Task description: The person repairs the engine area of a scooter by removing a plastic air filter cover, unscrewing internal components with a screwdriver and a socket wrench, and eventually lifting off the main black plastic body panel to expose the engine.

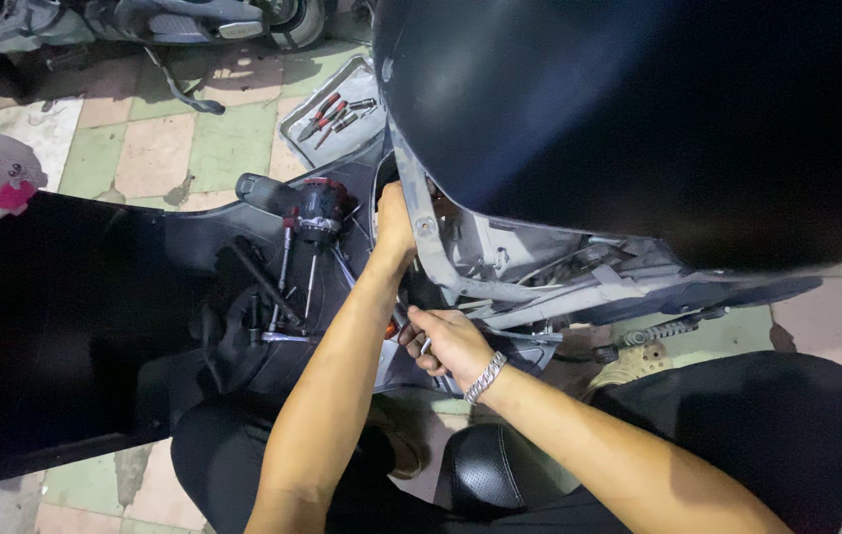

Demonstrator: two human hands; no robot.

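Tiled floor (pixel 154 148) in pink and green is carrying a stripped scooter (pixel 560 267), black seat raised above its grey frame. Left hand (pixel 393 225) is reaching into the frame opening, fingers curled around the edge of the grey frame rail; how tightly it is gripping I cannot tell. Right hand (pixel 449 341), steel bracelet at the wrist, is closing in a fist around a thin metal tool (pixel 425 347) just below the frame rail; tool tip is hidden. Left of the frame, screwdrivers (pixel 294 267) are lying on the black footboard. A grey tool tray (pixel 334 117) is sitting on the floor above the frame.
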